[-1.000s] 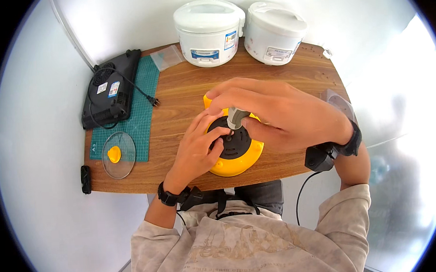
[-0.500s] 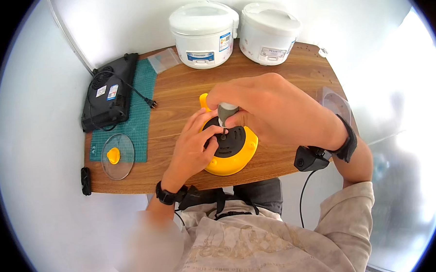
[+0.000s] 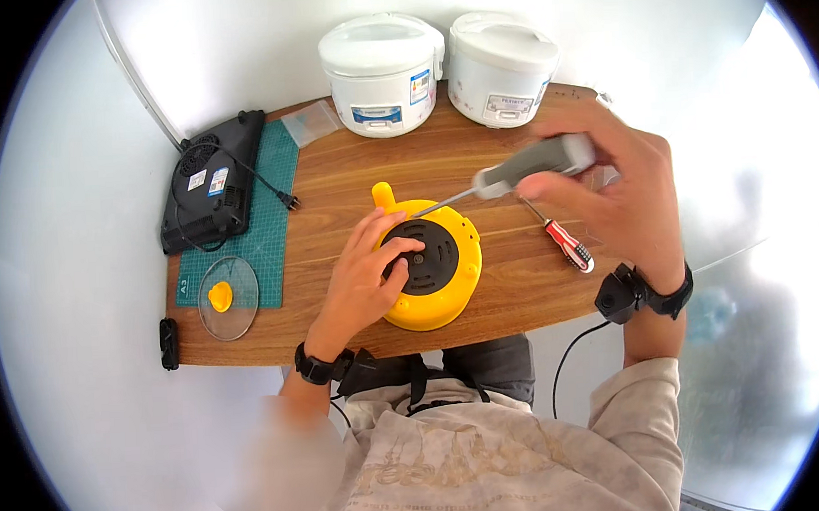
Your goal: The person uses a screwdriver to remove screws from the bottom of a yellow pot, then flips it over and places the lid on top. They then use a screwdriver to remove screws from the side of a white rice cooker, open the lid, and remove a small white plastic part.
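An upturned round yellow appliance (image 3: 435, 312) with a black slotted bottom plate (image 3: 442, 270) and a short yellow handle sits on the wooden table before me. Resting on its left side, my left hand (image 3: 360, 271) has its fingers apart, with the index finger and thumb lying on the plate close to its centre. My right hand (image 3: 621, 178) is closed round the grey and white handle of a screwdriver (image 3: 538, 163), raised right of the appliance. The slim shaft points down left, and its tip appears over the plate's far edge; whether it touches cannot be told.
A red, white and black screwdriver (image 3: 569, 246) lies on the right. Two white rice cookers (image 3: 380, 92) stand at the back. On the left are a black corded device (image 3: 210, 191), a green cutting mat (image 3: 267, 234) and a glass lid (image 3: 239, 322) with a yellow knob.
My right hand has swung up and right from the appliance with the screwdriver, showing its shaft and the second screwdriver. My left hand has stayed on the appliance.
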`<state>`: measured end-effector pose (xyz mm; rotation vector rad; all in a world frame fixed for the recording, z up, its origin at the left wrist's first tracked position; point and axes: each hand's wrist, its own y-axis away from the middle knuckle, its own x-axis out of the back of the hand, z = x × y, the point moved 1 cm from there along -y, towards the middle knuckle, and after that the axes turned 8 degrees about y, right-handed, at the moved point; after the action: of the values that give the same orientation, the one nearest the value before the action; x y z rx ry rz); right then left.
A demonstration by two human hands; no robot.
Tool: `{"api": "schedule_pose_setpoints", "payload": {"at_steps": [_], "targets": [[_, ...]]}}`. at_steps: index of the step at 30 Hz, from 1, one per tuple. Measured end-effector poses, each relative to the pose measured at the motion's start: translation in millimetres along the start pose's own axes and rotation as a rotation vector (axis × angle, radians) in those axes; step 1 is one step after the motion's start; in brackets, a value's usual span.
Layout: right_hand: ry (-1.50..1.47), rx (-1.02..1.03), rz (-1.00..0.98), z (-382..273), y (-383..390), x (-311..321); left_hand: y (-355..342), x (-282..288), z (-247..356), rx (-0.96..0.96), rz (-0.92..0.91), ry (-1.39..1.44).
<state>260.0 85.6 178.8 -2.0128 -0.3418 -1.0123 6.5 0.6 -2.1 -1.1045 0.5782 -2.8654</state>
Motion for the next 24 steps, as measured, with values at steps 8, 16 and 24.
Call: {"api": "schedule_pose_setpoints", "payload": {"at_steps": [8, 16, 24], "targets": [[-0.048, -0.493, 0.070, 105, 72, -72, 7, -6, -12, 0.030, 0.136, 0.216], [0.053, -0.495, -0.024, 137, 116, -149, 31, 9, -28, 0.383, 0.073, 0.392], [0.124, -0.423, -0.010, 142, 129, -175, 56, 32, -43, 0.902, -0.114, 0.396]]}}
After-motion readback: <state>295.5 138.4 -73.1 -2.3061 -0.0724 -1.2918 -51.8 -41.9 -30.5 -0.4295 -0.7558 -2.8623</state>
